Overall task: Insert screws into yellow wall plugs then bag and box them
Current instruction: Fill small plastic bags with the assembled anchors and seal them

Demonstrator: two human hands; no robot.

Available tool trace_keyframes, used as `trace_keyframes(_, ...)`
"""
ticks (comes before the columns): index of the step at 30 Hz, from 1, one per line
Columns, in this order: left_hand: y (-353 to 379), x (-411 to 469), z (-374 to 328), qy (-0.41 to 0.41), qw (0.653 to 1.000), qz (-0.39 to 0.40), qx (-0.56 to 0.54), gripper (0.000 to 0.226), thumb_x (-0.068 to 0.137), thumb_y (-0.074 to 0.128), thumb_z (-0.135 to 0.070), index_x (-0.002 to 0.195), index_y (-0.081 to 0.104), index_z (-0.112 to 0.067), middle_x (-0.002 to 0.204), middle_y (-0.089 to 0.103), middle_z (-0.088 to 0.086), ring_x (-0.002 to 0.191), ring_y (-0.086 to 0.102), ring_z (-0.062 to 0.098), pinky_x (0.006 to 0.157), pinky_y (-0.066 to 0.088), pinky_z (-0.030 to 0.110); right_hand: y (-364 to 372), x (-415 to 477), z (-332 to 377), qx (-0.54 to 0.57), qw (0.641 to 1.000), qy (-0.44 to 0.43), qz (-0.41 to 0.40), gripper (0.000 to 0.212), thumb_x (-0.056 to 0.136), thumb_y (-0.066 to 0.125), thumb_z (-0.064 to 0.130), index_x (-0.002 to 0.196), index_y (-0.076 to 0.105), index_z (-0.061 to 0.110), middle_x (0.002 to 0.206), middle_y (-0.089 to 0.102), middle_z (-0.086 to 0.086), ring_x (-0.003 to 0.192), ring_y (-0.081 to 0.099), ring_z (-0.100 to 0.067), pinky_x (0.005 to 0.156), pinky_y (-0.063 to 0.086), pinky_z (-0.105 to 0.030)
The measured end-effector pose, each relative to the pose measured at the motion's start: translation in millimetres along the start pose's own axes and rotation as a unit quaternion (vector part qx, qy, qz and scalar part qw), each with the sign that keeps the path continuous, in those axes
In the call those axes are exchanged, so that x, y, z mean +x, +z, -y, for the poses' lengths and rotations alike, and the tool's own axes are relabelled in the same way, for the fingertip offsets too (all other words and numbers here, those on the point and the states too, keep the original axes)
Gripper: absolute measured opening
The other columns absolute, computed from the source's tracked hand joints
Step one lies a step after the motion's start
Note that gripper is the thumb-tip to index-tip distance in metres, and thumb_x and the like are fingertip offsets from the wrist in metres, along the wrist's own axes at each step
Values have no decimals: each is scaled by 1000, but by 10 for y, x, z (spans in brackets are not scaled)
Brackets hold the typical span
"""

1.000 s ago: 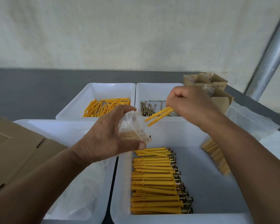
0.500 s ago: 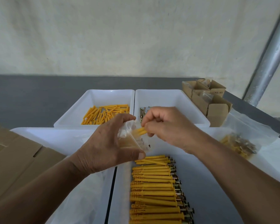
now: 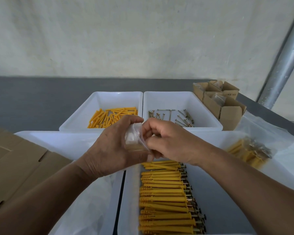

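Partly hidden bag (image 3: 133,135), gripped by left hand (image 3: 109,150) fingers, seemingly pinched by right hand (image 3: 170,143) fingers; contents indistinct.

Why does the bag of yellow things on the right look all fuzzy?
Head view: the big bag on the right looks smeared, probably motion blur near the picture's edge; the screws farther back look sharp; the metal pole leans, perhaps from the wide lens; light is soft, without hard shadows.

Behind, I see the left tray (image 3: 78,122) holding loose wall plugs (image 3: 112,116), the right tray (image 3: 209,112) holding screws (image 3: 170,116); before them, assembled plugs (image 3: 163,197) lie in the near tray (image 3: 219,217); flat cardboard (image 3: 15,163) lies left; small boxes (image 3: 227,112) and a filled bag (image 3: 249,150) lie right.
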State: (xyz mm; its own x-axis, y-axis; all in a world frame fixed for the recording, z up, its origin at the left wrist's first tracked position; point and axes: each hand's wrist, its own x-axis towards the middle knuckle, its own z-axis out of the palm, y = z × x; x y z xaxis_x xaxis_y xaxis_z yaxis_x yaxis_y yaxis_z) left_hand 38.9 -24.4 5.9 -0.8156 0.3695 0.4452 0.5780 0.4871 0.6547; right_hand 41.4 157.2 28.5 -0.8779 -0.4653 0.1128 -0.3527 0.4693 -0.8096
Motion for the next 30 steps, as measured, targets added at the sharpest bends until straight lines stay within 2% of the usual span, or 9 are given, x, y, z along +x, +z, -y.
trace_keyframes(3, -7, -2, -8, -1, 1000, -10, -11, 78, 52, 78, -58, 120, 52, -28, 102, 62, -22, 90, 62, 4, 74, 47, 12, -35, 2, -1, 12, 1000, 14, -7, 22, 90, 48, 5, 95, 55, 25, 84, 63, -5, 57, 56, -8, 55, 45, -27)
trace_keyframes(6, 2, 0, -15, 6, 1000, -9, -10, 82, 52, 81, -56, 121, 52, -23, 103, 59, -25, 92, 60, 3, 74, 45, 10, -29, 15, -29, 1, 1000, 7, -24, 25, 93, 50, 2, 95, 54, 26, 90, 64, -7, 62, 62, -16, 57, 48, -28)
trace_keyframes(10, 16, 3, -4, 13, 1000, -22, -2, 82, 52, 90, -48, 120, 55, -20, 104, 61, -24, 92, 62, 4, 73, 45, 9, 2, 21, -53, 1, 1000, -7, -28, 28, 87, 61, -4, 94, 58, 23, 86, 72, -1, 58, 65, -11, 52, 47, -15)
trace_keyframes(15, 13, 6, -5, 13, 1000, -23, -12, 73, 55, 92, -44, 115, 56, -23, 103, 64, -19, 88, 64, 8, 70, 48, 13, 43, 25, -37, 19, 999, -18, -40, 17, 89, 60, -2, 97, 63, 13, 79, 73, -5, 61, 66, -16, 60, 55, -25)
trace_keyframes(19, -3, -5, -17, 13, 999, -31, -22, 64, 61, 76, -54, 112, 56, -23, 96, 65, -11, 81, 62, 15, 69, 52, 30, 27, 18, -9, 13, 999, 1, -31, 25, 86, 52, 0, 89, 62, 24, 79, 65, -1, 60, 55, -2, 61, 46, -27)
trace_keyframes(22, -12, -7, -24, 18, 999, -30, -9, 57, 66, 78, -49, 111, 56, -22, 97, 63, -13, 82, 60, 11, 68, 49, 21, 12, 26, -20, 9, 999, -9, -39, 32, 89, 51, -4, 89, 61, 26, 88, 64, -3, 68, 57, -6, 65, 49, -25)
trace_keyframes(25, -12, 0, -11, 19, 999, -29, -15, 53, 67, 79, -43, 110, 57, -21, 97, 63, -14, 83, 59, 6, 68, 46, 14, 22, 30, -40, 25, 998, -35, -40, 29, 86, 63, -6, 91, 63, 23, 86, 68, 0, 76, 64, -6, 69, 53, -21)
trace_keyframes(28, -12, -4, 0, 21, 999, -32, -13, 58, 65, 71, -52, 111, 56, -20, 95, 63, -8, 82, 60, 11, 68, 49, 25, 24, 23, -42, 8, 998, -47, -40, 24, 81, 75, 3, 89, 68, 26, 78, 70, 10, 73, 65, 3, 64, 48, -11)
trace_keyframes(30, -17, -10, 6, 23, 999, -35, -9, 58, 65, 68, -54, 111, 56, -20, 96, 63, -6, 82, 59, 14, 71, 49, 31, 2, 41, -62, -15, 995, -52, -82, 22, 83, 72, 8, 84, 70, 30, 77, 69, 9, 71, 63, 3, 63, 49, -15)
